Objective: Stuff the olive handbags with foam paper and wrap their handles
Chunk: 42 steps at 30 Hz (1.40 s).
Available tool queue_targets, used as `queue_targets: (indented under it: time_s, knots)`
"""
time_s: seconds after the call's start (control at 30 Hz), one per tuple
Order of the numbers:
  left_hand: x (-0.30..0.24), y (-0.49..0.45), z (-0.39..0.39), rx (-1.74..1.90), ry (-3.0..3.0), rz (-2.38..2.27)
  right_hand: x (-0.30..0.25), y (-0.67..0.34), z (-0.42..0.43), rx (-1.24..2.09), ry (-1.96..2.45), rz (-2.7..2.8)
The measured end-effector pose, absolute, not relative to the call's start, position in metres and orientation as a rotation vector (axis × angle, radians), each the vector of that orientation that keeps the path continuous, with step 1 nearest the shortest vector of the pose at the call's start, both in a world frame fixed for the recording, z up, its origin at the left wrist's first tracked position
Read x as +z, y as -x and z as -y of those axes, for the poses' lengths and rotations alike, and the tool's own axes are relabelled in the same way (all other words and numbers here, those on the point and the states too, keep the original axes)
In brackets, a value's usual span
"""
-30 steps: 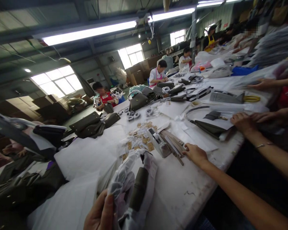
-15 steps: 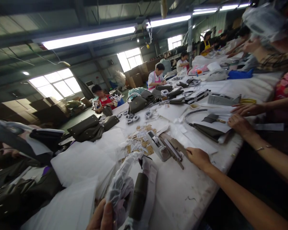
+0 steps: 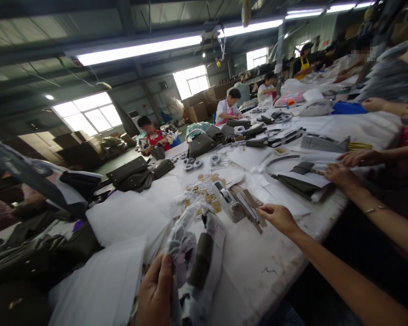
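Note:
My left hand [image 3: 156, 287] is closed on the edge of an olive-green bag [image 3: 200, 262], whose looped handle [image 3: 183, 226] is wrapped in thin white plastic. The bag stands tilted at the table's near edge, its lower part cut off by the frame. To the right, my right hand [image 3: 280, 219] pinches a flat brown strip [image 3: 252, 199] with thumb and fingertips. That strip lies on a small pile of brown and white strips [image 3: 246, 210], right beside a grey tape dispenser [image 3: 227, 201]. Behind the dispenser are scattered tan tags with cords [image 3: 204, 188].
White sheets [image 3: 115, 217] are stacked at left, near dark green bags [image 3: 30, 258]. A co-worker's hands [image 3: 347, 174] work at another green bag [image 3: 297, 185] on the right. More bags [image 3: 131, 174], wrapped rings [image 3: 193, 164] and several people occupy the long table.
The view has swung slightly left. My left hand has come further into view, still gripping the bag. My right hand has shifted left along the brown strip toward the pile.

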<state>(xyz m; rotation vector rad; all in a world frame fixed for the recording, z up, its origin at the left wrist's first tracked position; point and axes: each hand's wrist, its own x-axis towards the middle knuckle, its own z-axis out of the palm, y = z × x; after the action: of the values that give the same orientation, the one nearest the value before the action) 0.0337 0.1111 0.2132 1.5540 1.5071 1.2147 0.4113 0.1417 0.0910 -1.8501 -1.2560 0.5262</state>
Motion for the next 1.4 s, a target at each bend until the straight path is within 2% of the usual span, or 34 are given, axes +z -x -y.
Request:
queue_targets:
  time_s: [0.2, 0.3, 0.7, 1.03, 1.3, 1.4]
  knots:
    - [0.223, -0.039, -0.114, 1.128, -1.524, -1.371, 0.147, -0.332, -0.097, 1.124, 1.316, 1.376]
    - [0.222, -0.039, -0.115, 1.125, -1.564, -1.368, 0.166, -0.298, -0.079, 1.272, 1.146, 1.487]
    - [0.231, -0.043, -0.103, 1.191, -1.785, -1.468, 0.177, -0.255, -0.079, 0.828, 1.323, 1.627]
    - [0.227, -0.044, -0.102, 1.189, -1.827, -1.474, 0.182, -0.247, -0.083, 0.904, 1.277, 1.552]
    - [0.230, -0.038, -0.099, 1.241, -1.873, -1.477, 0.183, -0.219, -0.098, 1.314, 1.041, 1.372]
    - [0.230, -0.035, -0.099, 1.250, -1.859, -1.472, 0.173, -0.226, -0.095, 1.308, 1.080, 1.396]
